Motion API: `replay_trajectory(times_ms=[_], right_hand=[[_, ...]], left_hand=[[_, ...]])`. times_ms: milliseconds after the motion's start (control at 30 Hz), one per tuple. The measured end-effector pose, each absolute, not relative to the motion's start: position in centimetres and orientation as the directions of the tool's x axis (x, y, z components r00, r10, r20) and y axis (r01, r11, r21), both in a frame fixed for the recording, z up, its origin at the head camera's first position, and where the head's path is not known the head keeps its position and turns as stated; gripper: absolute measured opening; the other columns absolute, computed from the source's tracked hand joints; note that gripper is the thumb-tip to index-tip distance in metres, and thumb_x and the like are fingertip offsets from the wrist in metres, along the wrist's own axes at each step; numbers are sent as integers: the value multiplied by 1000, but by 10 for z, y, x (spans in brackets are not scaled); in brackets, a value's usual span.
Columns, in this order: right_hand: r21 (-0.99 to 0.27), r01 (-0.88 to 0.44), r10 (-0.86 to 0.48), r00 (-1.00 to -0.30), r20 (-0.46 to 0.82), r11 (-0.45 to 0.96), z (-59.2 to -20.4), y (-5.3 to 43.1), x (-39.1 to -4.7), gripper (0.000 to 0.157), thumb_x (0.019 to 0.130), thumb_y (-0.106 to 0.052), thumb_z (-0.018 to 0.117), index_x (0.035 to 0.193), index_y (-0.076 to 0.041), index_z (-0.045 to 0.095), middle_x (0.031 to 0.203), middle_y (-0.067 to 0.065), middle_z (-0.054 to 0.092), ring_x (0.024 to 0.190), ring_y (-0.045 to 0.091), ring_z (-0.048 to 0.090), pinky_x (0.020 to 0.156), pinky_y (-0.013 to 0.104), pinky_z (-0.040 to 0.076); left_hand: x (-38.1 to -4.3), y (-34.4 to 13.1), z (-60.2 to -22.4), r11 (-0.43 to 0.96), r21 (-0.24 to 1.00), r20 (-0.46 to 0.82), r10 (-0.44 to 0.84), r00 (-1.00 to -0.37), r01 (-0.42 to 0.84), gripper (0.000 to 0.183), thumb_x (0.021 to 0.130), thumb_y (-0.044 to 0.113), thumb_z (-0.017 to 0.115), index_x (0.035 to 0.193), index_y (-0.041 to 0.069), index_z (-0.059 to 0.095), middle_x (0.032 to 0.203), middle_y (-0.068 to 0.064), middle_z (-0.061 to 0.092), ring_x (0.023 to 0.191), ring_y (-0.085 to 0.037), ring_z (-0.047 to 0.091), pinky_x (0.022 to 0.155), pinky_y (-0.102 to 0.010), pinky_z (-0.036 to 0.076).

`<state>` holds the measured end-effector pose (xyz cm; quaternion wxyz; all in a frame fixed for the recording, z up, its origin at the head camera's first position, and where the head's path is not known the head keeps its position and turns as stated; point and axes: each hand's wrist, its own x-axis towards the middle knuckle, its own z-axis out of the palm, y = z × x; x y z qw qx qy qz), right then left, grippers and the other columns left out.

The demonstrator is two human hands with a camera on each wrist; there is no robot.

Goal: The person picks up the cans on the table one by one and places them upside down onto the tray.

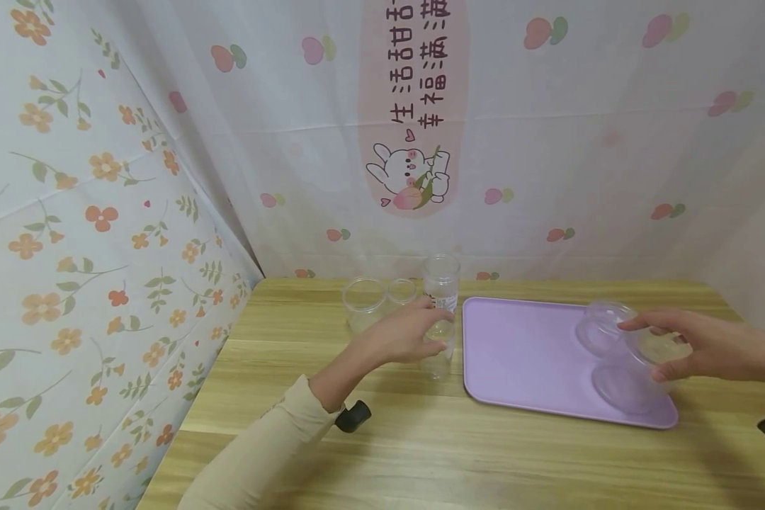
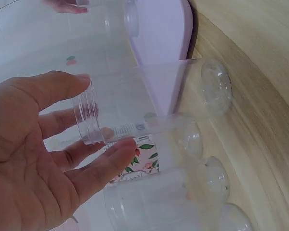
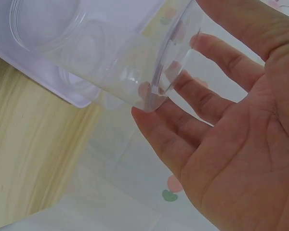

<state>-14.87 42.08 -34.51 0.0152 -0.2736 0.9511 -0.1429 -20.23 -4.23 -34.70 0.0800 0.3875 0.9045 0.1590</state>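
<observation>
In the head view my left hand (image 1: 411, 331) is at the mouth of a tall clear plastic jar (image 1: 440, 365) standing on the wooden table. The left wrist view shows thumb and fingers on opposite sides of that jar's threaded neck (image 2: 88, 118). My right hand (image 1: 707, 347) holds a wider clear jar (image 1: 627, 386) by its rim, over the right part of a purple tray (image 1: 516, 354). Seen from the right wrist, the thumb lies on one side of the rim (image 3: 171, 48) and the fingertips on the other. Another clear jar (image 1: 602, 326) stands behind it on the tray.
Behind the left hand stands a tall clear jar with a printed label (image 1: 442, 283). Two more clear jars, a wide one (image 1: 365, 297) and a narrower one (image 1: 401, 290), are to its left. Patterned curtains (image 1: 293, 142) hang behind the wooden table (image 1: 421, 446) and on its left.
</observation>
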Motion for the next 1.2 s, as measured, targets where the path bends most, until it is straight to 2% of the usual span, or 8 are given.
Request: replay_trajectory(times_ms=[367,433,567,633,733,800,1067,1200], right_hand=[[-310,-503,-518,-855,39,807,-345,420,-148,66,73,-27,90,131,-14,63,131,-35,40,107,-3,53,74,22,48],[-307,-497,-512,-858,35,812,-345,419,-147,67,73,-28,90,131,-14,62,133,-26,47,108,-2,53,76,29,52],[-312,-482,-504,-864,13,819,-345,417,-147,67,73,-29,90,132,-11,61,134,-2,54,110,16,59,79,52,54],[-320,-483,-506,-862,13,815,-345,417,-147,68,74,-27,89,133,-11,61,135,-6,52,110,21,59,78,58,53],[-293,-498,-513,-858,28,817,-346,418,-147,67,74,-28,89,133,-13,61,134,-25,43,109,21,60,78,49,54],[-294,-501,-515,-856,32,814,-346,420,-146,67,75,-27,89,133,-14,61,132,-33,37,108,22,60,77,49,54],[-403,-469,-509,-861,9,786,-346,418,-145,66,77,-20,88,135,-10,58,132,-32,34,109,50,56,74,67,50],[-379,-467,-503,-864,5,799,-346,419,-145,65,78,-19,87,137,-13,59,131,-38,33,112,30,58,75,44,55]], left_hand=[[-199,-41,-346,648,351,4,721,-693,676,44,97,22,72,137,8,61,129,-10,57,116,-19,54,97,-28,46],[-199,-42,-347,644,358,13,721,-693,676,43,97,21,72,136,7,61,128,-11,58,115,-20,55,97,-28,46],[-199,-44,-348,634,384,27,719,-695,671,43,96,18,71,136,6,61,131,-10,58,119,-19,53,98,-28,45],[-198,-45,-348,632,398,31,715,-698,665,44,96,17,71,137,6,60,135,-10,57,123,-20,52,101,-28,44],[-197,-49,-348,632,420,32,706,-707,651,46,96,17,70,139,6,59,139,-8,56,127,-20,51,103,-29,43],[-195,-52,-348,633,430,34,701,-713,643,46,96,18,70,139,6,59,139,-8,55,126,-20,53,103,-29,44],[-185,-74,-348,570,493,144,692,-708,657,41,94,15,72,133,7,61,134,-8,59,101,-21,63,87,-29,52],[-179,-85,-345,546,525,182,677,-713,653,41,94,15,73,134,9,61,134,-8,59,104,-23,64,87,-30,53]])
